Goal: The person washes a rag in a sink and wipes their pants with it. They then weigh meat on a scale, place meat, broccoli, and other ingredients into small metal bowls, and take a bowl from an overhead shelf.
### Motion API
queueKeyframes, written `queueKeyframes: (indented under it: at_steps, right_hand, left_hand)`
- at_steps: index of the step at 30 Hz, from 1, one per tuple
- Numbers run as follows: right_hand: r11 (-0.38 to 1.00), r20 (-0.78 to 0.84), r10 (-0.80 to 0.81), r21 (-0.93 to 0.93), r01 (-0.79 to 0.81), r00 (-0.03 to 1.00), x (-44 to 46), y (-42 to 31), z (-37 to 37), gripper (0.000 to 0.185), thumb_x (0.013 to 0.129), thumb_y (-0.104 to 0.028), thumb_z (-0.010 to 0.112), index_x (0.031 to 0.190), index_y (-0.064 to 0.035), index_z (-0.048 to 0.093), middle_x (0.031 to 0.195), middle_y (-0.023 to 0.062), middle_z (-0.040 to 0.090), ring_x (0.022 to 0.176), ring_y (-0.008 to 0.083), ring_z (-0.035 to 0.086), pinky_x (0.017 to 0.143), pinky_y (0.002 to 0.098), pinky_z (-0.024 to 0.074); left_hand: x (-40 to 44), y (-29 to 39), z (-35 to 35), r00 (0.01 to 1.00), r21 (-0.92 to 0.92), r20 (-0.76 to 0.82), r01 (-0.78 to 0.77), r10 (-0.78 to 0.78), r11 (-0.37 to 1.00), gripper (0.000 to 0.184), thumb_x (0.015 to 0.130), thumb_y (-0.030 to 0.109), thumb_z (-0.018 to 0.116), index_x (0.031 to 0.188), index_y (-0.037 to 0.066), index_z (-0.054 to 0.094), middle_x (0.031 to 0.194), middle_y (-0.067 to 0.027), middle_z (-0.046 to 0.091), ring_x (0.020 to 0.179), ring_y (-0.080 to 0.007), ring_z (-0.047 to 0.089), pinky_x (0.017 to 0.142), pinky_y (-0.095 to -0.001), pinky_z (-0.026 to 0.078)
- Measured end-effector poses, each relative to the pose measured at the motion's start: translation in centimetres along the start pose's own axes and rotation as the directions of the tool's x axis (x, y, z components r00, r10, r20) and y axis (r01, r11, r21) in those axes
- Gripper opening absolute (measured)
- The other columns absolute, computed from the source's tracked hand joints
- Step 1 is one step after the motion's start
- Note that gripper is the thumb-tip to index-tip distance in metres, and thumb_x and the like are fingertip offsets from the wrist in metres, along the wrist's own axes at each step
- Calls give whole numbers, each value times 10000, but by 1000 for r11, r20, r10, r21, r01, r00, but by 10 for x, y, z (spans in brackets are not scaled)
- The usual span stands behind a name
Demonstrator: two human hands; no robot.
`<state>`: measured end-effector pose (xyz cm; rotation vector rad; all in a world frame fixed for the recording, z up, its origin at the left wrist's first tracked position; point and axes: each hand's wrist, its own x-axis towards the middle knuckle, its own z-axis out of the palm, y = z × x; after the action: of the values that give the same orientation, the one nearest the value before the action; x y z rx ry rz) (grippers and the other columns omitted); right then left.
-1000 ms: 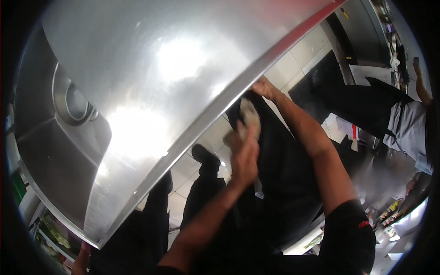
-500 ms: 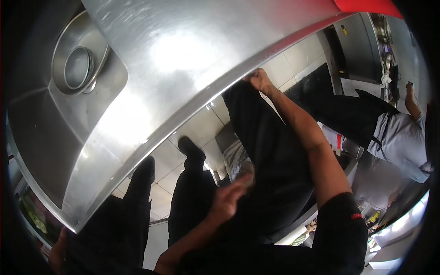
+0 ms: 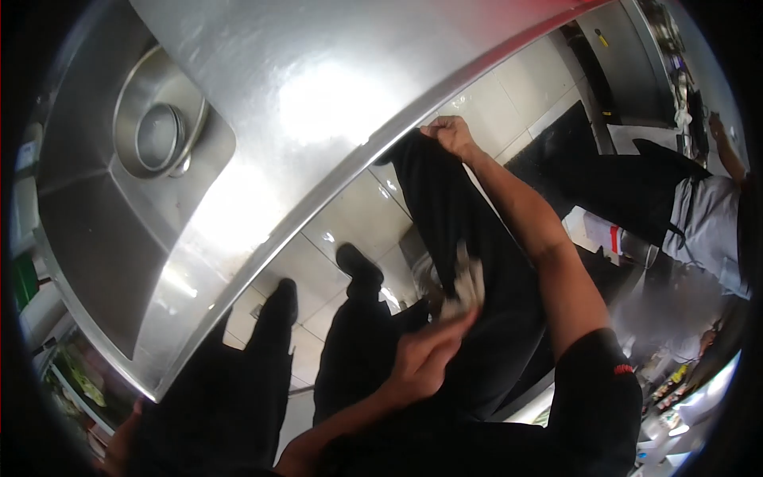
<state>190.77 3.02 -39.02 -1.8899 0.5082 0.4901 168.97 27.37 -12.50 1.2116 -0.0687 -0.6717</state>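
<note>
My right hand (image 3: 451,137) is closed on the far end of a long piece of black fabric (image 3: 469,238), which looks like an apron. It stretches the fabric out from my body, close to the edge of the metal counter. In my left hand (image 3: 429,354) is a pale, whitish-grey thing (image 3: 467,278) that looks like a crumpled cloth, smeared by motion. This pale thing lies over or against the black fabric; whether it touches cannot be told.
A steel counter (image 3: 342,151) with a sink (image 3: 87,246) runs along the left. Metal bowls (image 3: 159,135) sit in the sink. Black shoes (image 3: 358,264) stand on the tiled floor (image 3: 350,219). Another person's hand (image 3: 123,441) shows lower left; a person in grey (image 3: 707,226) is at right.
My left hand has moved up and to the right along the black fabric, and the pale thing in it shows more fully. My right hand keeps its hold. The view has shifted slightly.
</note>
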Motion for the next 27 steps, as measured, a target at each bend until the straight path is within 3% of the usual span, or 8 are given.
queueKeyframes:
  at_steps: [2,4,6,10,16,24,26,27]
  right_hand:
    - [999,-87,27,47,-23,996,-4,-23,-5,185,760,-196,708,787,-17,669,741,55,645,690,121,565,645,267,461]
    - [835,48,258,492,-247,965,-28,-70,-14,331,800,-280,670,1008,-26,624,946,92,625,854,163,577,755,289,462]
    - [810,99,145,559,-176,984,-27,-70,-22,497,820,-427,606,1143,-53,548,1106,91,558,984,191,514,890,357,388]
    - [726,122,116,666,-168,986,-33,-40,-26,595,842,-446,542,1313,-120,382,1268,60,454,1133,224,407,958,426,314]
    - [660,195,220,691,-294,956,-78,0,27,670,812,-462,563,1358,-149,333,1436,72,260,1312,324,234,1021,502,257]
    - [752,233,91,621,-220,968,-74,-16,50,727,729,-505,664,1307,-145,410,1328,78,403,1169,285,401,966,451,334]
    - [756,121,129,630,-176,984,-66,-21,54,585,703,-449,710,1156,-112,558,1136,112,564,1020,257,526,875,373,421]
    - [904,-14,150,407,-132,989,-55,-20,54,486,700,-412,718,1046,-90,603,1028,122,601,940,248,560,825,350,445]
  left_hand:
    - [-15,25,-27,991,13,136,4,-5,1000,320,849,-8,446,1150,-24,553,1151,-166,577,1128,-224,519,939,-296,407]
    - [-16,25,-57,999,6,-43,0,0,1000,340,847,72,470,1158,-45,539,1135,-179,576,1107,-259,526,943,-336,406]
    - [-2,18,-78,915,-311,-380,13,-137,950,440,837,155,480,1217,-65,471,1164,-198,540,1103,-278,513,952,-376,389]
    - [25,37,-101,877,-187,-477,-40,-55,981,538,842,192,473,1302,-60,355,1247,-186,463,1134,-246,473,962,-328,368]
    - [53,74,-94,941,67,-337,1,21,998,558,856,197,496,1318,-65,325,1281,-184,437,1179,-252,436,988,-340,342]
    - [126,110,-54,996,382,-4,-77,85,921,544,904,290,397,1334,-38,337,1372,-163,357,1261,-255,355,1056,-354,228]
    - [151,120,-55,852,820,259,55,-455,570,426,893,265,418,1250,46,496,1283,-171,478,1242,-270,396,1028,-331,282]
    - [167,94,-67,817,929,288,-112,-500,352,381,868,294,427,1183,132,569,1203,-193,529,1235,-305,404,1003,-324,319]
